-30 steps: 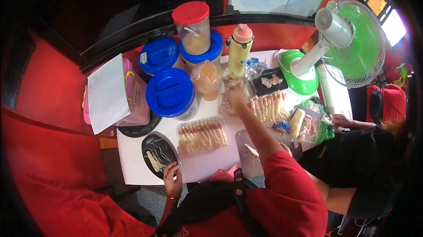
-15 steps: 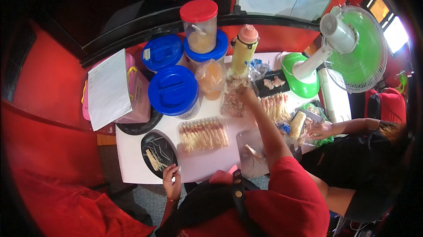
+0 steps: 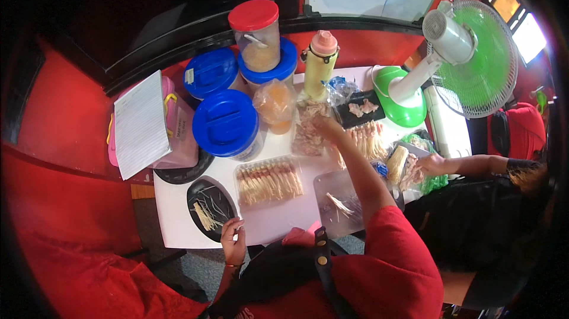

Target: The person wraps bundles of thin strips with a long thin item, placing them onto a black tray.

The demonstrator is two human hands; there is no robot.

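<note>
My right hand (image 3: pixel 322 125) reaches to a pile of thin raw meat slices (image 3: pixel 307 139) at the table's middle; its fingertips are hidden against the meat. My left hand (image 3: pixel 233 240) is at the table's front edge beside a black oval plate (image 3: pixel 193 213), thumb and fingers drawn together. Whatever they pinch is too small to make out. Enoki mushrooms (image 3: pixel 205 216) and loose pale strands lie on that plate. Between my arms sits a clear tray (image 3: pixel 269 181) of meat-wrapped enoki rolls. A cutting board (image 3: pixel 327 215) right of it carries a few pale strands (image 3: pixel 339 204).
A co-worker's hand (image 3: pixel 434 165) is over meat and enoki (image 3: pixel 398 159) at right. Blue-lidded tubs (image 3: pixel 223 122), a red-lidded jar (image 3: pixel 255 33), a yellow bottle (image 3: pixel 320 70) and a green fan (image 3: pixel 409 104) stand behind. More rolls (image 3: pixel 368 140) and a black meat tray (image 3: pixel 349 118) lie beyond my right arm.
The view has shifted slightly. My right hand stays at the meat slices and my left beside the plate. The co-worker's hand has changed its pose over the meat.
</note>
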